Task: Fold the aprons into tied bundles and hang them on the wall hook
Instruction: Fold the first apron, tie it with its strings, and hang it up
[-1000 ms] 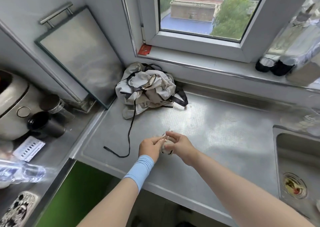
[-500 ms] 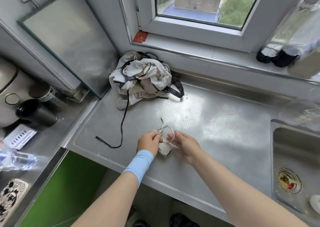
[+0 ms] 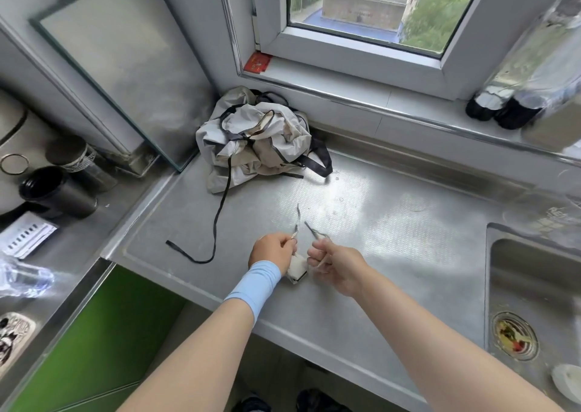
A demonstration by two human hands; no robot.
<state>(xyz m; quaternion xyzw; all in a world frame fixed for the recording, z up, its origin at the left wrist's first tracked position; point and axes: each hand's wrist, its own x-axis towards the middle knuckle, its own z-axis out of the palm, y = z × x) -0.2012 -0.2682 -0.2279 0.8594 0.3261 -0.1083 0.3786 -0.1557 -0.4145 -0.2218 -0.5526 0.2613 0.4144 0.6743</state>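
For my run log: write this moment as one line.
left hand: pinches strap end | right hand: pinches other strap end | small folded white apron bundle: on steel counter between hands | crumpled grey apron pile: behind

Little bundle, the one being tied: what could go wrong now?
The left hand and right hand pinch only short strap ends, so one might slip and the knot on the small bundle could loosen. The long black strap from the apron heap trails near the left hand; it might snag.
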